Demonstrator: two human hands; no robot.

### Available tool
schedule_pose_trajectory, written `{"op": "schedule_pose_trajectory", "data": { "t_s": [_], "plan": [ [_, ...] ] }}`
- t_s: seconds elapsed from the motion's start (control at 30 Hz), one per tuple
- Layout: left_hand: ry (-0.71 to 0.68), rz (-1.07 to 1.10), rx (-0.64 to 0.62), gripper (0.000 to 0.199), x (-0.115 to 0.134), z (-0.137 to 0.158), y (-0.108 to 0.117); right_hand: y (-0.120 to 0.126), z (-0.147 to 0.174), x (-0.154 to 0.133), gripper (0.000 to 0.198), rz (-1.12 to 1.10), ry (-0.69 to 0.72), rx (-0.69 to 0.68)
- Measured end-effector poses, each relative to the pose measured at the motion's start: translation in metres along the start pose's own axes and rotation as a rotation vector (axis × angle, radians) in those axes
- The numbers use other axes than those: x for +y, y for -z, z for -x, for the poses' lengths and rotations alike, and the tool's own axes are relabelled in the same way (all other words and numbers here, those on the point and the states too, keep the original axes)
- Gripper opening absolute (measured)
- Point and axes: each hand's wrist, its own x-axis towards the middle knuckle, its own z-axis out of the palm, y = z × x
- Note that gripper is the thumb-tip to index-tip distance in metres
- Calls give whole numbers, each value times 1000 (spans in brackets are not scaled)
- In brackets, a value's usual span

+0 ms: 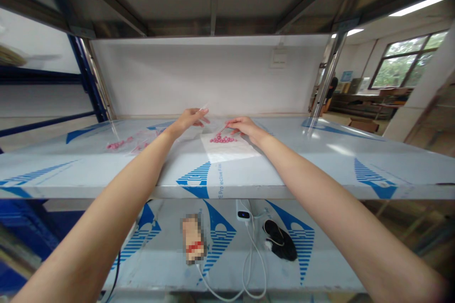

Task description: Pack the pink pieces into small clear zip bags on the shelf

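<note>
On the worktop (320,161), both hands pinch the mouth of a limp, slippery bag (227,147) (pink beads (222,139) inside): left hand (191,119), right hand (242,127).

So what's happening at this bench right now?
A person reaches both arms across a steel shelf covered in blue-printed protective film. The right hand touches a small pile of pink beads lying on a clear plastic bag. The left hand pinches a thin clear piece, probably another bag. More pink beads lie to the left. A charger and cables sit on the lower shelf.
</note>
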Motion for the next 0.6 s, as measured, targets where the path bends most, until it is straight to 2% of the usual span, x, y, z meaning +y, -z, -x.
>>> {"op": "schedule_pose_trajectory", "data": {
  "t_s": [0.2,0.33,0.43,0.6],
  "plan": [
    [23,-84,-187,33,-2,6,0,0,1,-1,17,-43,4,17],
    [-19,-147,-284,22,-10,4,-6,-1,3,-3,14,-48,2,1],
    [-54,-148,-263,14,-15,0,-6,0,3,-4,16,-44,29,-37],
    [-123,-171,-189,13,-19,-6,-1,0,7,-10,22,-52,45,-88]
  ]
}}
